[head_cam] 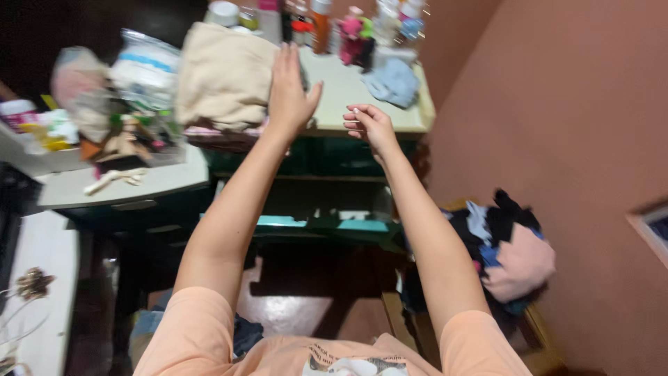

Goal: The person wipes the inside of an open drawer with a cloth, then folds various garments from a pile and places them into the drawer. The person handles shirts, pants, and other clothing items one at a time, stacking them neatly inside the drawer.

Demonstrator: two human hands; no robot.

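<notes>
Dim warm indoor light, dark shadow under the desk (362,125), motion blur w/ edge stretch (worst top left).
</notes>
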